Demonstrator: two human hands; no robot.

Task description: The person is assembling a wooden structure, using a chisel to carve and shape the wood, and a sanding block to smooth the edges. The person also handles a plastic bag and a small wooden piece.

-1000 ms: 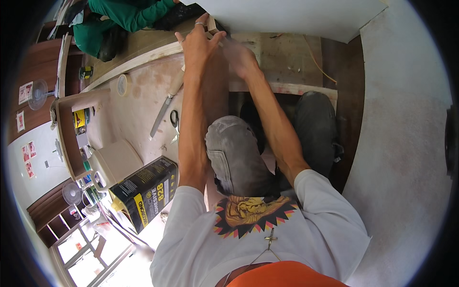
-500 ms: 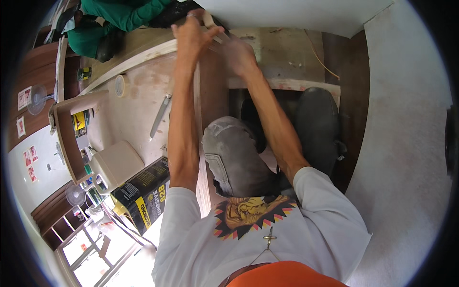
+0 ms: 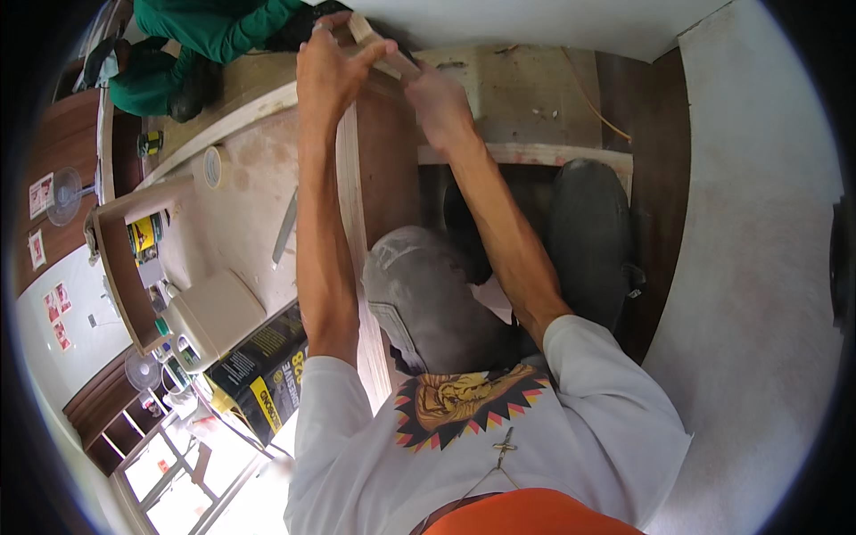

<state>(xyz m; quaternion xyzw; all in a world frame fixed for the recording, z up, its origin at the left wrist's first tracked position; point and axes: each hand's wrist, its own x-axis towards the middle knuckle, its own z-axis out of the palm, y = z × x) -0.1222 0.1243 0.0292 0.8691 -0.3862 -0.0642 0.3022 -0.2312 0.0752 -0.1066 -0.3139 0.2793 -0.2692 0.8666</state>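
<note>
My left hand point(image 3: 328, 71) grips a pale wooden strip point(image 3: 367, 37) at the top of the view, its thumb stretched along the strip. My right hand point(image 3: 439, 105) is at the strip's nearer end, touching or very close to it. Motion smears its fingers, so whether it holds anything is hidden. Both arms reach forward over a brown wooden panel point(image 3: 390, 169). A utility knife point(image 3: 285, 230) lies on the board left of my left forearm, which covers part of it.
On the left are a tape roll point(image 3: 215, 167), an open wooden box frame point(image 3: 120, 267), a beige jerrycan point(image 3: 218, 308) and a black-and-yellow adhesive carton point(image 3: 259, 366). A person in green sleeves point(image 3: 214, 31) works at the far left. A pale wall point(image 3: 749, 223) rises on the right.
Both hands and the wooden strip have shifted slightly left. My left forearm now covers the knife's handle. The right hand stays blurred by motion.
</note>
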